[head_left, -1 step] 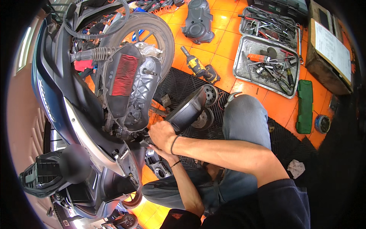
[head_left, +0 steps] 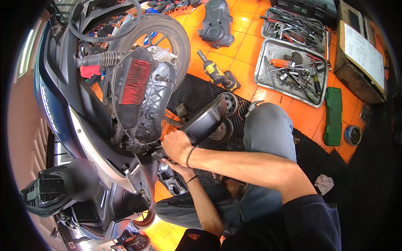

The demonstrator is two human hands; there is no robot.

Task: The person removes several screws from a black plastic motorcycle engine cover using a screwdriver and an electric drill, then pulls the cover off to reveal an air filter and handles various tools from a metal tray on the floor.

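A scooter [head_left: 90,138] stands on my left, its engine side exposed. The red pleated air filter [head_left: 135,83] and the bare metal transmission case [head_left: 158,98] face me, beside the rear wheel [head_left: 182,46]. Below the front end of the case, my right hand [head_left: 176,147] is closed in a fist; what it grips is hidden. Just under it, my left hand [head_left: 176,166] reaches to a small dark part by the engine, its fingers mostly covered. A black plastic cover [head_left: 205,119] lies just beyond my right hand, and a grey metal part [head_left: 171,182] sits below my left.
Round metal parts [head_left: 222,130] lie on the black mat. Farther off are a yellow-black cordless impact wrench [head_left: 218,75], a grey engine cover [head_left: 217,25] and metal tool trays [head_left: 261,69]. At right are a green case [head_left: 333,117], a tape roll [head_left: 353,135] and a crumpled rag [head_left: 324,184].
The whole view has shifted very slightly to the left. Both hands stay at the same spot by the engine.
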